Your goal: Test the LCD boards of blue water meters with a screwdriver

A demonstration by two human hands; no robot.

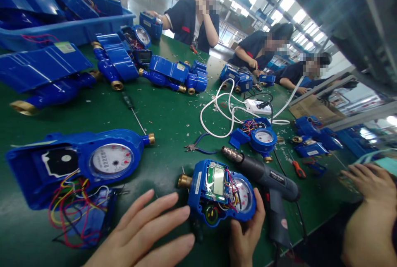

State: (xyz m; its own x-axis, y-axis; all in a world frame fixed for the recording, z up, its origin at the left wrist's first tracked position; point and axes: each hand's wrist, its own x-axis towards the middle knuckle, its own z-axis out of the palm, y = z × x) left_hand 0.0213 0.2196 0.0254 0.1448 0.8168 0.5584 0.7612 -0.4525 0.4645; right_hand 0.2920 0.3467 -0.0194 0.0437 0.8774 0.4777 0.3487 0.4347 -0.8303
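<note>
1. Head view: the blue meter unit that I have in hand lies at the lower centre of the frame, over the green bench, its brass fitting pointing left.
2. Work state (judgement): partway. The display board sits in the housing, yet the bundle of coloured wires is exposed and no cover closes that section. Whether the unit is being closed up or opened, I cannot tell.
3. Right hand: partly closed on the round right-hand end of the unit. My thumb bears on the lower edge; my index finger wraps the right side, beside the dial.
4. Left hand: open, fingers spread, holding nothing. My fingertips are at the lower left side of the unit; contact cannot be confirmed.
5. Adjacent items: the heat gun lies just right of the unit, with the cutters above it. At left, the second meter lies open, red and yellow wires spilling from it.
6. Far right of the frame: a co-worker's hand, well apart from mine.
</note>
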